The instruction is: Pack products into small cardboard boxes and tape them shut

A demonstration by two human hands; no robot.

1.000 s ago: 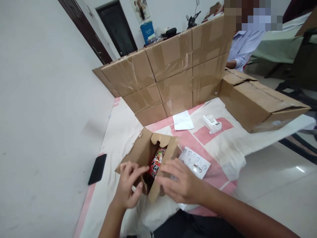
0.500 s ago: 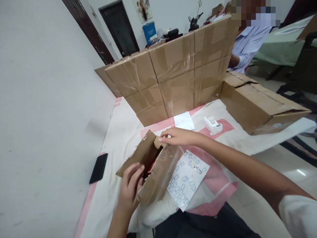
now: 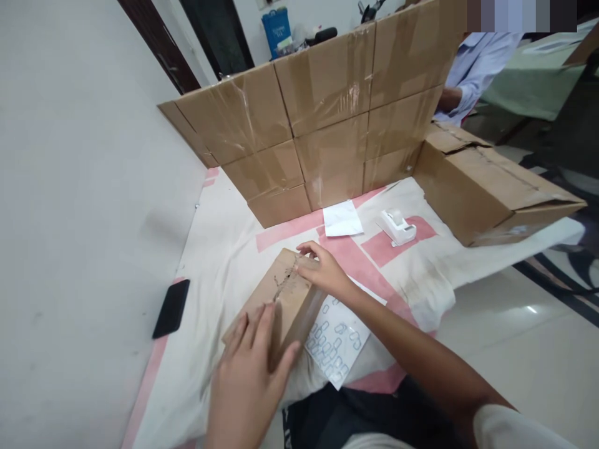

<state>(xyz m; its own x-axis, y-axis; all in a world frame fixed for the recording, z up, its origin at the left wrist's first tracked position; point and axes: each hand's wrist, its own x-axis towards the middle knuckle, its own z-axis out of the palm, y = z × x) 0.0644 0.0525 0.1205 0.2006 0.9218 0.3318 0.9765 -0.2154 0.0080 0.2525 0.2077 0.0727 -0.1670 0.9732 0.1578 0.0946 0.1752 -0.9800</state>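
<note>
A tan, oblong cardboard box [image 3: 287, 305] sits on the white-and-pink cloth-covered desk [image 3: 224, 237], close before the person. The left hand [image 3: 248, 368] lies over its near end, fingers and thumb spread apart, apparently to keep the ragged top flaps [image 3: 262, 290] together. The right hand [image 3: 324, 269] bends at the far end, likely steadying it; whether that grip clamps the cardboard, I cannot tell.

A brown cardboard box [image 3: 294, 304] lies slantwise on the cloth [image 3: 229, 243], flaps [image 3: 262, 288] closed.
</note>
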